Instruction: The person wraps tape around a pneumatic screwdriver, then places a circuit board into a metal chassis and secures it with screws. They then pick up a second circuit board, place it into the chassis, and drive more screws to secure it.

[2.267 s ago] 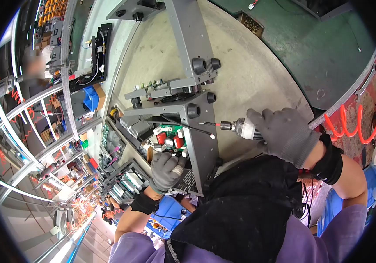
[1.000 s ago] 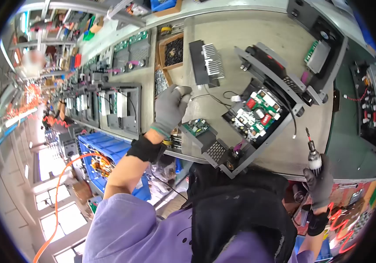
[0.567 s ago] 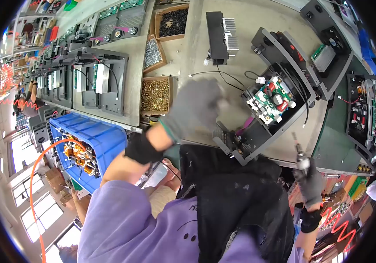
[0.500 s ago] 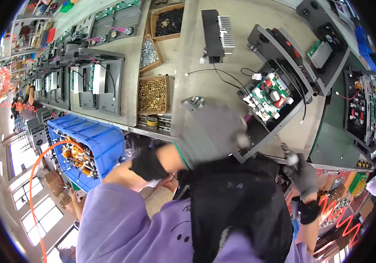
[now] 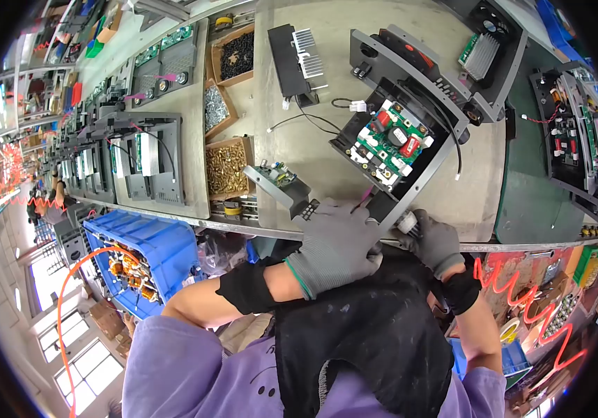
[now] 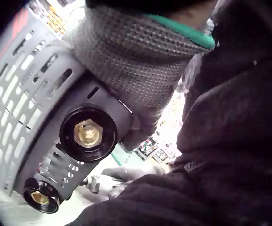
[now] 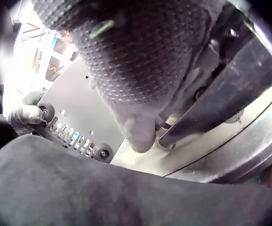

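Observation:
In the head view a dark grey open machine casing [image 5: 421, 191] stands tilted on the bench, a green circuit board [image 5: 391, 145] with red and black parts inside it. My gloved left hand [image 5: 337, 247] grips the casing's near corner. The left wrist view shows that hand beside a front panel with two round black sockets [image 6: 89, 134] with brass centres. Just right of the corner, my gloved right hand [image 5: 437, 244] holds an electric screwdriver [image 5: 407, 223], its clear-and-white front end showing and its bit hidden. In the right wrist view the casing's bottom plate [image 7: 82, 101] has rubber feet.
A finned heat sink on a black bracket [image 5: 295, 61] lies behind, wired to the casing. Boxes of brass screws [image 5: 228, 168] and black screws [image 5: 235, 56] stand left. More casings [image 5: 152, 157] line the bench's left. A blue bin [image 5: 152, 244] stands below the front edge.
My left hand has come from over the bench onto the casing's near corner. My right hand has brought the screwdriver leftward to the casing. Earlier, the casing stood differently, seen from its underside.

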Demonstrator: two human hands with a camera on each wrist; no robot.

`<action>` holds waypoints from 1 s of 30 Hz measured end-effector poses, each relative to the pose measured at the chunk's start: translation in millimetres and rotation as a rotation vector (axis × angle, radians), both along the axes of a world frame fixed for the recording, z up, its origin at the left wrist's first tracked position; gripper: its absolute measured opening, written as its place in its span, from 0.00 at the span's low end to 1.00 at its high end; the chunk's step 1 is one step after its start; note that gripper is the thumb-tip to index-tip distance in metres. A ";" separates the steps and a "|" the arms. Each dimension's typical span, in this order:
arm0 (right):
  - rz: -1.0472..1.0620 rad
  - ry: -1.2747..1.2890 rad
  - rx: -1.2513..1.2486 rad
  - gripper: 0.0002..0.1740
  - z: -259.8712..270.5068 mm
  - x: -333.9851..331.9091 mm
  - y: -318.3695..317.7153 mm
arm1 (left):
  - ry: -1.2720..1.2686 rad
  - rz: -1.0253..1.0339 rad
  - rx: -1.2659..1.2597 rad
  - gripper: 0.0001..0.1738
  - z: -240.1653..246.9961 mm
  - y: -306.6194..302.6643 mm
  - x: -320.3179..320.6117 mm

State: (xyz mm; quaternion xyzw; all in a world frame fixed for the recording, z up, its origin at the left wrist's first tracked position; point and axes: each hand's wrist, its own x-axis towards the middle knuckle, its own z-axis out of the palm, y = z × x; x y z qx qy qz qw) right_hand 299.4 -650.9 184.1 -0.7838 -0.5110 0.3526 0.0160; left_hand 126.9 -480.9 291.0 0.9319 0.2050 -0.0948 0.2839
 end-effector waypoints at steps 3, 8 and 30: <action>-0.019 -0.010 -0.012 0.33 1.2 -1.0 -1.8 | -0.003 0.020 0.003 0.12 1.9 1.7 -1.6; -0.060 -0.051 -0.095 0.33 41.7 28.7 -36.1 | 0.076 0.088 0.047 0.11 -6.2 11.2 -20.2; -0.635 -0.030 0.200 0.32 131.9 122.3 -156.4 | -0.227 -0.171 0.030 0.11 -152.2 -120.5 211.5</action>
